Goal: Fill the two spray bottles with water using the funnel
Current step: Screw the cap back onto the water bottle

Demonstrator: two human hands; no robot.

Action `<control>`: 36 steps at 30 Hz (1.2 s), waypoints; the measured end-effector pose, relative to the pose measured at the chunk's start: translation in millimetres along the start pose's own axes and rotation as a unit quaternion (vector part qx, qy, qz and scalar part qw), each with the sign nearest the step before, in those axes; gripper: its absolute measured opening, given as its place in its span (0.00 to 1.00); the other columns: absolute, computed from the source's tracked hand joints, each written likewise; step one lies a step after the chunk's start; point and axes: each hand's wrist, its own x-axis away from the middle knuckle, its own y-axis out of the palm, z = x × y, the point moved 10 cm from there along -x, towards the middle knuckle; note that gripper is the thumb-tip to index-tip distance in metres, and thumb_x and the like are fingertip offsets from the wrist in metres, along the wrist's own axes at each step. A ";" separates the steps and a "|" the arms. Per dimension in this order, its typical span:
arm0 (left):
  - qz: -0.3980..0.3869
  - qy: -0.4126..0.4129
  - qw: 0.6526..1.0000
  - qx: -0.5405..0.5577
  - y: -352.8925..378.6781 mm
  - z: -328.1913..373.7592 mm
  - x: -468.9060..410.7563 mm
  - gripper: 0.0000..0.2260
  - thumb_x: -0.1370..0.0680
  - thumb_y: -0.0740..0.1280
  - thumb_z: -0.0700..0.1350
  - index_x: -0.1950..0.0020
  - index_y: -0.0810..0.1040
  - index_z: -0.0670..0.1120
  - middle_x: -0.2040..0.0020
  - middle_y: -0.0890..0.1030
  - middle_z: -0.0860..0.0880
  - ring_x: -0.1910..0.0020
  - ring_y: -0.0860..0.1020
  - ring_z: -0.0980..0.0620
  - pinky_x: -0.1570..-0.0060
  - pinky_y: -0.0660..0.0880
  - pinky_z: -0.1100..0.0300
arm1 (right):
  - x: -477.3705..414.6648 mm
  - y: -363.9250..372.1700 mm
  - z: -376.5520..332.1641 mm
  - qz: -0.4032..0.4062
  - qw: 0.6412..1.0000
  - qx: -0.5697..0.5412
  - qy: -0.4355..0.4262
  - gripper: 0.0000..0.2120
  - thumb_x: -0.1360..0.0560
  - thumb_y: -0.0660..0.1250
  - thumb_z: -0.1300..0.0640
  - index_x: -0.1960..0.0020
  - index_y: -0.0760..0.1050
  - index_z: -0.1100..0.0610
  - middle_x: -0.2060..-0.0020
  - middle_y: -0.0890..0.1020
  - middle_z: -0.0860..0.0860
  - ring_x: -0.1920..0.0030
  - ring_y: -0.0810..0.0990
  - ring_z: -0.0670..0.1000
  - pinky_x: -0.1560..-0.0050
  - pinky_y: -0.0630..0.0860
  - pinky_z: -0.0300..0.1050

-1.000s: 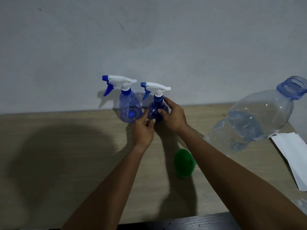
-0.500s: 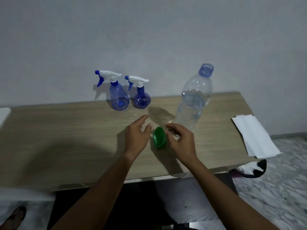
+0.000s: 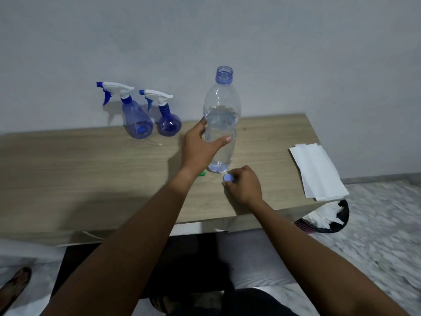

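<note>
Head view | my left hand [image 3: 200,148] grip clamped on upright water bottle [image 3: 222,124], long axis vertical | right hand [image 3: 245,184] pinching its cap [image 3: 228,178] | funnel [image 3: 202,173] just under my left wrist | spray bottles [image 3: 136,117] farther left, still capped, on counter [image 3: 91,169].

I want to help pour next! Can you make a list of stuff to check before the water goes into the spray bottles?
1. Water bottle open: ok, no cap on its mouth; the right hand holds a small blue cap.
2. Water bottle steady: ok, upright on the table, left hand around it.
3. Water inside: ok, it shows partway up.
4. Spray bottles open: not ok, both trigger tops are on.
5. Funnel in place: not ok, just a green bit shows behind the left wrist, on the table.
6. Paper towels ready: ok, at the table's right end.
</note>
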 end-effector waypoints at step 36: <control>-0.150 0.024 0.988 0.011 -13.9 81.5 -23.1 0.39 0.29 0.79 0.48 0.21 0.65 0.54 0.23 0.69 0.53 0.26 0.70 0.48 0.27 0.69 0.51 | -38.0 -231.6 -246.6 -0.071 0.955 0.013 -0.289 0.12 0.22 0.72 0.54 0.39 0.83 0.53 0.44 0.85 0.46 0.53 0.80 0.40 0.47 0.73 0.40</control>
